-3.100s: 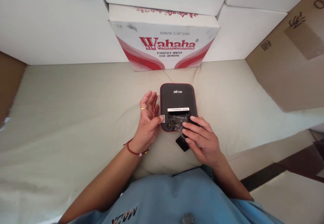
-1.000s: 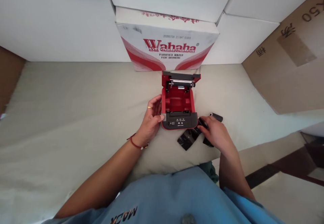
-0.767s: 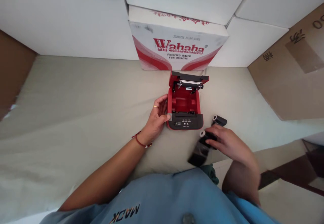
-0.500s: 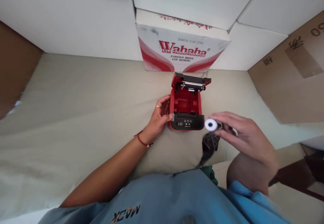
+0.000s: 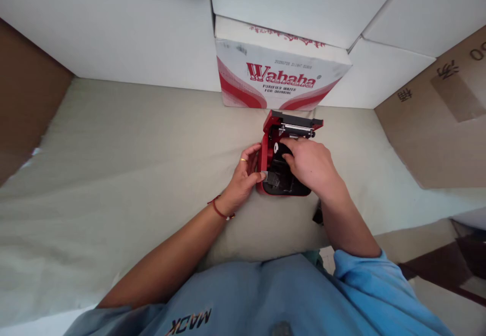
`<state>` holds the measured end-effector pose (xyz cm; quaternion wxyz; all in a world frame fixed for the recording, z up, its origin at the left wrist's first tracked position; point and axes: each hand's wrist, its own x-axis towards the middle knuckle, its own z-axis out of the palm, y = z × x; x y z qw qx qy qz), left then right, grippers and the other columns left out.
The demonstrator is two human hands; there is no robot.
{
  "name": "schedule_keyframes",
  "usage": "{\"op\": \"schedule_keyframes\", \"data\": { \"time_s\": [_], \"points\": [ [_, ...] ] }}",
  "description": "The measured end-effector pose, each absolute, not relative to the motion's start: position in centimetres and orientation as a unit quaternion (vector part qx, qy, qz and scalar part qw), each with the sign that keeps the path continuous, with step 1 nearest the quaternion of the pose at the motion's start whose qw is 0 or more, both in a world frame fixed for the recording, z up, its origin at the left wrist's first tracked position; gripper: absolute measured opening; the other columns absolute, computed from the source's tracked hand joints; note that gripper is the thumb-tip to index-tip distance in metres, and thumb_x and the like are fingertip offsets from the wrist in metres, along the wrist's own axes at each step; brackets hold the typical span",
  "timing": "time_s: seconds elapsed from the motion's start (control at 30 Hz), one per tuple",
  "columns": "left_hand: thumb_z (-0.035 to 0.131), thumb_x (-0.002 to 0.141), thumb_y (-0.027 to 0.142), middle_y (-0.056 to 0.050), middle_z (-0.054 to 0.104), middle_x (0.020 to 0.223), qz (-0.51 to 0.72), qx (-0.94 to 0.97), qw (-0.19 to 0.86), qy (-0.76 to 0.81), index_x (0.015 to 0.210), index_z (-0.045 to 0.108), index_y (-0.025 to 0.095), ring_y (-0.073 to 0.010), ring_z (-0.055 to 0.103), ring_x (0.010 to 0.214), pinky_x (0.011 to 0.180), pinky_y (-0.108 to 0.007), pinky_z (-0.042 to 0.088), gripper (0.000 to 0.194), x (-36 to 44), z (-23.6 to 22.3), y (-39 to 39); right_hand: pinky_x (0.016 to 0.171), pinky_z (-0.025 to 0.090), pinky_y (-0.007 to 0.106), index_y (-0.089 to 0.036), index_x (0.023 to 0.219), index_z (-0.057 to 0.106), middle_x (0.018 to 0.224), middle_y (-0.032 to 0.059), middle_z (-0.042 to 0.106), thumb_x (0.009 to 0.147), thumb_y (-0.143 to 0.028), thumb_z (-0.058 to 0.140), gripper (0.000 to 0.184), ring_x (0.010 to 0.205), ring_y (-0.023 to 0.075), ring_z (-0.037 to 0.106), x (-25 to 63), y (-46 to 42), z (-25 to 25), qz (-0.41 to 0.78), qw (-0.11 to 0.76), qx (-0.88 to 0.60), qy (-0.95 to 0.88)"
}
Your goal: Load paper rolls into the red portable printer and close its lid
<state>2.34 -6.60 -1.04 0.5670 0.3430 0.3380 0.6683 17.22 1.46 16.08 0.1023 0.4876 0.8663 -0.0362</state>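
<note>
A small red and black printer (image 5: 294, 190) stands on the cloth with its lid (image 5: 298, 120) raised. My left hand (image 5: 246, 171) grips its left side, thumb on the front left corner and fingers along the red wall. Inside the open bay is a black roll (image 5: 281, 151) with a white core end, pinched by my right hand (image 5: 309, 164). Dark, glossy film hangs from the roll across the front panel and hides its buttons. The right hand covers the bay's right part.
Behind the printer stands a white and red water carton (image 5: 284, 80), close to the raised lid. White boxes (image 5: 144, 32) line the back. Brown cartons flank both sides, one at the right (image 5: 436, 133). A small black object (image 5: 318, 213) lies by my right forearm.
My right hand has carried the roll from the printer's right side left and into the open bay. The film now lies over the front panel. My left hand keeps its hold.
</note>
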Motion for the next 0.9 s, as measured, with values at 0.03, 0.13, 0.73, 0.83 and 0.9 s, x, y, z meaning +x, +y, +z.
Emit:
{"op": "schedule_keyframes", "data": {
  "time_s": [0.03,0.13,0.73,0.83,0.9],
  "points": [
    [0.094,0.079,0.046,-0.008,0.054,0.168,0.668,0.343,0.567,0.337,0.150,0.057,0.033,-0.0320,0.047,0.161,0.137,-0.054,0.035,0.081,2.4,-1.1,-6.6,0.075,0.052,0.037,-0.031,0.148,0.069,0.125,0.0128,0.082,0.106,-0.027,0.059,0.044,0.103,0.0328,0.078,17.1,1.6,16.0,-0.039,0.107,0.484,0.867],
    [0.095,0.078,0.047,-0.008,0.053,0.169,0.667,0.343,0.569,0.338,0.150,0.057,0.034,-0.0325,0.047,0.161,0.138,-0.054,0.033,0.082,2.4,-1.1,-6.5,0.074,0.052,0.036,-0.029,0.141,0.074,0.122,0.0119,0.084,0.104,-0.023,0.059,0.040,0.103,0.0326,0.078,16.6,2.0,15.5,-0.047,0.132,0.480,0.866],
    [0.091,0.084,0.049,-0.008,0.053,0.168,0.663,0.358,0.560,0.345,0.151,0.056,0.033,-0.0310,0.048,0.160,0.136,-0.052,0.037,0.077,2.1,-0.6,-6.9,0.118,0.055,0.049,-0.020,0.141,0.073,0.143,0.0134,0.079,0.112,-0.031,0.061,0.033,0.134,0.0282,0.071,24.5,-5.1,11.8,-0.136,-0.220,0.316,0.913],
    [0.084,0.090,0.050,-0.008,0.052,0.169,0.662,0.403,0.510,0.373,0.152,0.055,0.034,-0.0307,0.048,0.159,0.135,-0.053,0.040,0.070,2.1,-0.7,-7.3,0.135,0.035,0.056,-0.019,0.159,0.058,0.162,0.0139,0.067,0.114,-0.029,0.058,0.047,0.156,0.0278,0.057,24.6,-7.3,10.0,-0.100,-0.198,0.318,0.922],
    [0.074,0.099,0.050,-0.010,0.049,0.168,0.665,0.450,0.424,0.418,0.153,0.054,0.034,-0.0308,0.049,0.158,0.131,-0.054,0.045,0.060,2.1,-0.5,-7.9,0.140,0.023,0.059,-0.021,0.165,0.051,0.166,0.0134,0.063,0.114,-0.028,0.057,0.052,0.163,0.0263,0.050,24.5,-8.2,9.1,-0.080,-0.199,0.338,0.916]
  ]
}}
